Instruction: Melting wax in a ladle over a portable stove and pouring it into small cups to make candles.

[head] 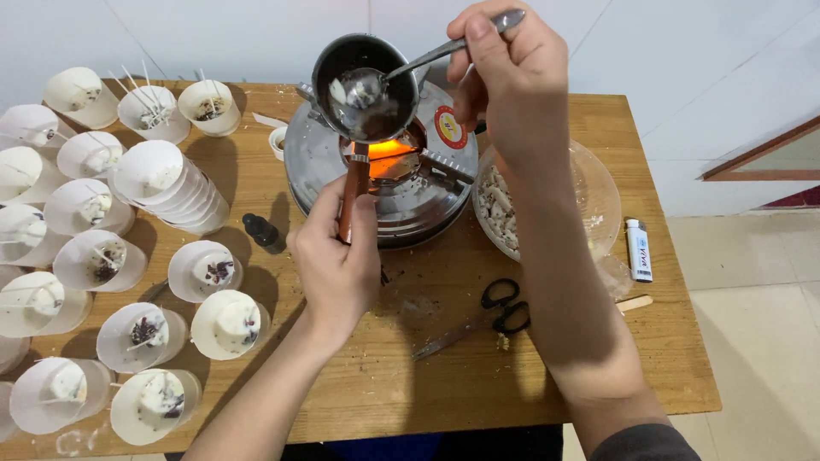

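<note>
My left hand (335,256) grips the brown wooden handle of a small dark metal pot (366,85), holding it over the glowing orange burner of a round silver stove (384,171). Above it, my right hand (511,77) holds a metal spoon (410,67) whose bowl is inside the pot, among pale melting lumps. Beneath my right forearm stands a clear glass bowl (598,201) with whitish chunks in it.
Several white cups (226,324) with wicks and dark flecks cover the left side of the wooden table (444,376); a stack of cups (175,183) lies on its side. Black scissors (487,318), a small dark bottle (260,230), a white lighter (638,249) and a wooden stick (634,303) lie around the stove.
</note>
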